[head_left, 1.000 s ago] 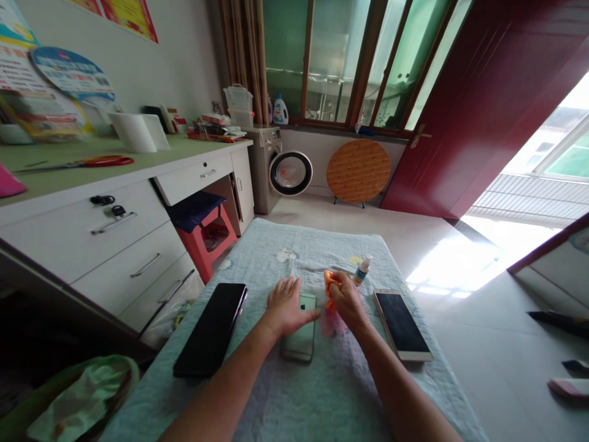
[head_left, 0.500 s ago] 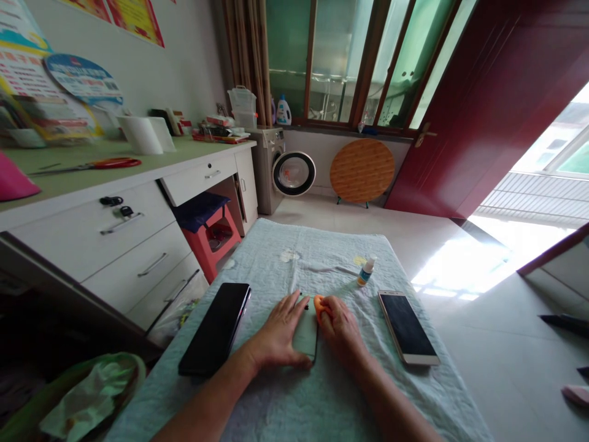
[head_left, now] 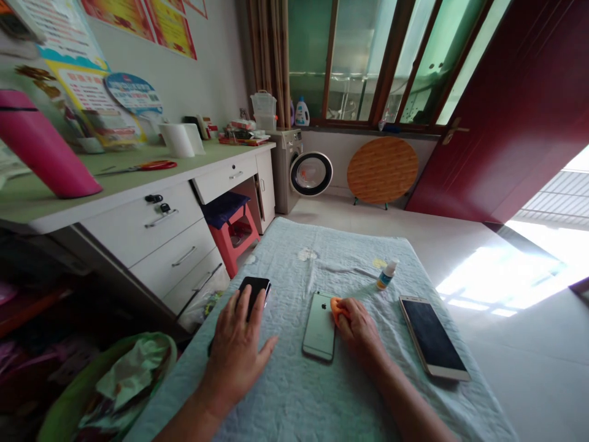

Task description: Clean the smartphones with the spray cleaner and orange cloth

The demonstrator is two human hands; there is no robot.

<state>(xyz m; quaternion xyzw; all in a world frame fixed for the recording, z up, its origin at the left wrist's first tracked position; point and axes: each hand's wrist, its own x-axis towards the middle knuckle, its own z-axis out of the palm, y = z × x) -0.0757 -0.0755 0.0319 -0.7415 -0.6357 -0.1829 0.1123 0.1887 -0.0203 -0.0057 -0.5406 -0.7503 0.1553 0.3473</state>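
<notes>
A silver-grey phone (head_left: 319,331) lies back up on the cloth, its apple mark and camera at the far end. At its right edge, my right hand (head_left: 359,328) is closed on a small orange cloth (head_left: 338,312). My left hand (head_left: 242,344) is spread over a black phone (head_left: 254,285) on the left and covers most of it; whether it presses down on the phone I cannot tell. To the right lies a gold-framed phone (head_left: 432,337), dark screen up. A small white-capped bottle (head_left: 386,275) stands behind my right hand.
A pale blue quilted cloth (head_left: 285,393) covers the table. On the left stand a white desk (head_left: 170,242), a red stool (head_left: 234,239) and a green bin (head_left: 64,405). The desk holds a pink flask (head_left: 46,147), scissors (head_left: 151,166) and a paper roll (head_left: 177,141).
My left hand has left the silver-grey phone and moved left over the black phone. My right hand keeps the orange cloth by the phone's edge. The view has turned left.
</notes>
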